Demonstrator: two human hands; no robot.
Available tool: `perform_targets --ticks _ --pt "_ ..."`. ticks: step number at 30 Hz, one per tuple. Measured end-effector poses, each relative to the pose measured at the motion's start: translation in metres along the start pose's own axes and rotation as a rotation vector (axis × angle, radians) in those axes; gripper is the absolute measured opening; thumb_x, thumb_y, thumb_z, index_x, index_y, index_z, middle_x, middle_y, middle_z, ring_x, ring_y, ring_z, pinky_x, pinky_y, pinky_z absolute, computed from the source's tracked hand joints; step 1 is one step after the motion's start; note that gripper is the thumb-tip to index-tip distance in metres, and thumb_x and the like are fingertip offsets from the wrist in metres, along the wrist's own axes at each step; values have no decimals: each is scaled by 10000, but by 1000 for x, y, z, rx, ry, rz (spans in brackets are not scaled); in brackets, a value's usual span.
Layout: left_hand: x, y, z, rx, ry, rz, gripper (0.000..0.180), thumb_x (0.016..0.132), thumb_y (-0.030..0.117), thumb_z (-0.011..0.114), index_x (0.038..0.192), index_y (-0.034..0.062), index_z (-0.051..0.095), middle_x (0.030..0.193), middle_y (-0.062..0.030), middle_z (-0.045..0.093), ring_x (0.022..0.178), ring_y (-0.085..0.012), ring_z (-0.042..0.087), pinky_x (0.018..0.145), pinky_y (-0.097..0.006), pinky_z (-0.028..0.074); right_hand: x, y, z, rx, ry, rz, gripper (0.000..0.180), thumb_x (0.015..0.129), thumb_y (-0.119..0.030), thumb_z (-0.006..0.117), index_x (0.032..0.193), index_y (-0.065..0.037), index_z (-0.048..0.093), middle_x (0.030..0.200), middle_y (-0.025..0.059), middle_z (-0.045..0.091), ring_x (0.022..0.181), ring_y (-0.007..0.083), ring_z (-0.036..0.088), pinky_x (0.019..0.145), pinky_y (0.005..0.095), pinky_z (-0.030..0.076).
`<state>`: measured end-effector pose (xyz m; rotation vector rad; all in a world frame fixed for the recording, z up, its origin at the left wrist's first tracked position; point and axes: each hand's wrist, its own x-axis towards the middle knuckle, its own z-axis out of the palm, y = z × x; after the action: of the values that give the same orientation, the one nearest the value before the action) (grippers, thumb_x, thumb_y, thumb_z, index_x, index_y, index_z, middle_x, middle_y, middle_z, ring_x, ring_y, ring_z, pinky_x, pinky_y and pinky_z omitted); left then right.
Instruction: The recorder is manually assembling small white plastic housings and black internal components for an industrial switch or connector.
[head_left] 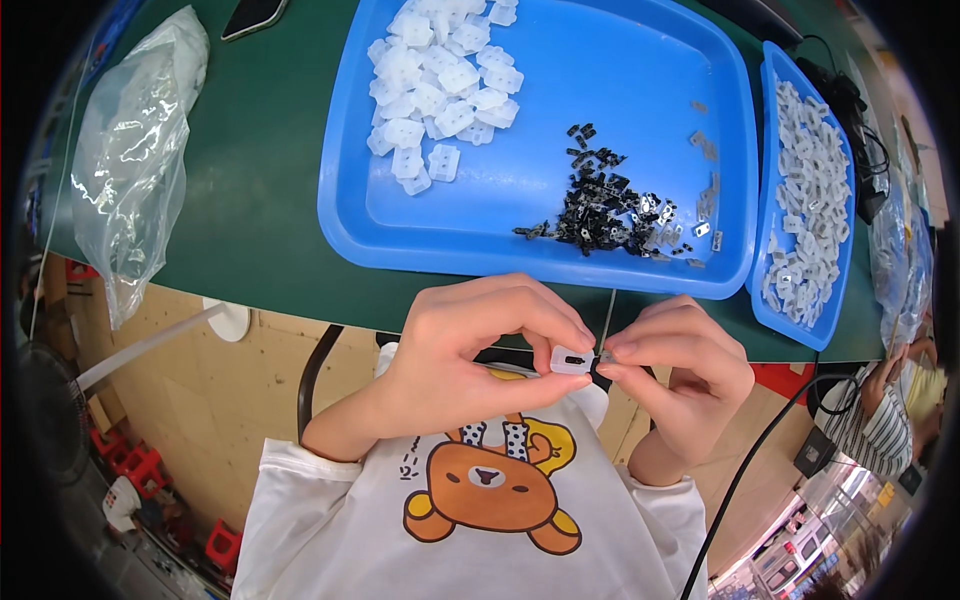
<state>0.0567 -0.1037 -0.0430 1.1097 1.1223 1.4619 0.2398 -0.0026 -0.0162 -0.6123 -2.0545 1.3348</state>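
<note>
Between the thumb and forefinger of my left hand (480, 340) is a white plastic housing (572, 360) with a dark slot or part in its face. My right hand (685, 375) pinches a small piece (604, 362), partly dark, right at the housing's right side; the fingertips hide most of it. Both hands are held in front of my shirt, just off the near edge of a big blue tray (345, 235). In that tray lie a pile of white housings (440, 75) at the left and a heap of small black parts (600, 210) at the lower right.
A narrower blue tray (757, 250) at the right holds many small pale pieces (810, 200). A clear plastic bag (135, 160) and a phone (254, 16) lie on the green table (260, 150). A black cable (735, 500) hangs at the right. Another person (880, 420) is at the far right.
</note>
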Motion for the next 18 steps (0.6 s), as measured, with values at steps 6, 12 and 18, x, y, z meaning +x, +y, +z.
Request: perform_targets --ticks 6,12,18 --pt "2 3 -2 30 -43 3 301 672 -84 813 934 -1 692 954 -141 693 706 -111 622 554 -213 479 -4 0 1 69 44 37 217 660 46 798 841 -29 704 829 89 684 725 194 606 628 285 441" --pt "1 6 0 12 -35 -79 269 690 -67 806 925 6 696 980 -143 709 687 -101 591 547 -216 455 -12 -2 4 208 105 141 218 669 92 768 836 -14 677 836 107 671 742 193 605 648 286 447" --pt "4 9 -2 114 -78 -112 237 708 -45 797 913 -1 687 973 -118 726 642 -102 558 563 -227 450 -18 -2 10 311 166 221 207 691 131 739 850 25 656 868 143 668 778 211 632 675 294 492"
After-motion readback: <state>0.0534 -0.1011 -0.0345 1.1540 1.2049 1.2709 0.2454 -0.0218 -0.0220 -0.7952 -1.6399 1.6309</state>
